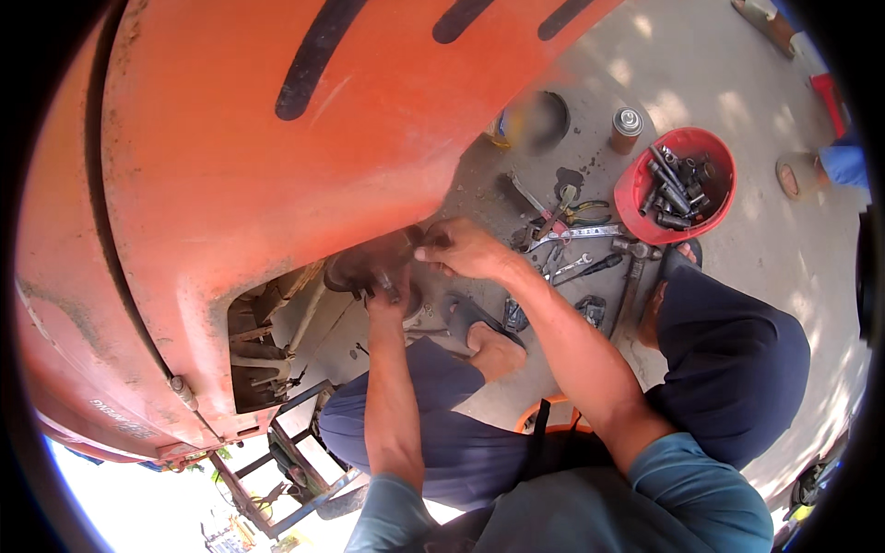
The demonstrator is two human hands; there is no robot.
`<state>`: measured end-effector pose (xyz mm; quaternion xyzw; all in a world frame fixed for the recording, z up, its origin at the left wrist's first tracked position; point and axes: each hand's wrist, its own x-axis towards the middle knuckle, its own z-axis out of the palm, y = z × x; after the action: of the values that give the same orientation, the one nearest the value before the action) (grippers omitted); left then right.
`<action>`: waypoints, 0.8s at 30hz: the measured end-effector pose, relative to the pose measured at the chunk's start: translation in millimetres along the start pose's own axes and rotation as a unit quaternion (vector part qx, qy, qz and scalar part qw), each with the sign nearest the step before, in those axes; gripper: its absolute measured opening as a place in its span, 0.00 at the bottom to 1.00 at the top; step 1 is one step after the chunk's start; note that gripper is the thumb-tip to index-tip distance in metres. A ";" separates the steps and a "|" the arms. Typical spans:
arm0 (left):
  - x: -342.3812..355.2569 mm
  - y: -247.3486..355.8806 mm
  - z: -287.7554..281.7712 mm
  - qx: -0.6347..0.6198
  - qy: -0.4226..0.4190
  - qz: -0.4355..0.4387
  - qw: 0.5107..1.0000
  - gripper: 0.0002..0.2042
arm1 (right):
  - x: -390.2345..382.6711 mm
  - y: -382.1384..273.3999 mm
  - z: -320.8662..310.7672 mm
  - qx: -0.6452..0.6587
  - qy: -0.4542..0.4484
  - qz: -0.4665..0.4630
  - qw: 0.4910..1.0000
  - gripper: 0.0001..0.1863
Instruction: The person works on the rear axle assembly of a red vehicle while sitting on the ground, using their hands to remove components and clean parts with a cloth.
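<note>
Below the lower edge of the orange vehicle panel (304, 157) is a dark, greasy, rounded metal part (355, 265). My left hand (392, 293) grips it from the near side, its fingers partly hidden in shadow and behind the part. At the part's right edge, my right hand (468, 249) is closed in a pinch, thumb against fingertips. Whatever sits in that pinch is too dark and small to name. I cannot tell whether the metal part is loose or fixed to the vehicle.
On the ground to the right lie a hammer (634, 276), a large wrench (576, 234), pliers (586, 212) and other tools. Beyond them stand a red bucket (636, 189) of sockets and a spray can (627, 129). An opening (258, 346) shows rods. Another person's foot (795, 175) is at far right.
</note>
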<state>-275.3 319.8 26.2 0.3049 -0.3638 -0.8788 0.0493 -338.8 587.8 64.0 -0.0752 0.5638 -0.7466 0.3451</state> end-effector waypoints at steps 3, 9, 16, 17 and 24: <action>-11.7 -8.7 13.1 -0.010 0.176 -0.047 0.983 0.18 | 1.1 35.4 -66.8 -0.082 0.119 0.033 0.989 0.13; -19.2 -35.7 6.8 0.095 0.068 -0.091 0.989 0.20 | -29.8 112.8 -157.3 -0.198 0.258 0.205 0.923 0.13; -28.7 -49.8 47.2 0.128 -0.057 -0.052 0.989 0.29 | -44.7 183.6 -110.4 -0.330 0.205 0.303 0.870 0.20; -26.5 -53.4 50.2 0.121 -0.076 -0.054 0.988 0.30 | -45.9 193.5 -102.4 -0.347 0.218 0.310 0.858 0.19; -24.9 -60.2 56.5 0.080 -0.103 -0.041 0.991 0.35 | -37.3 167.6 -83.1 -0.242 0.363 0.251 0.864 0.23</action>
<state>-279.3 406.0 29.4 0.2305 -0.4234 -0.8748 -0.0488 -280.4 654.7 -104.8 0.2637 0.8119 -0.4498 0.2625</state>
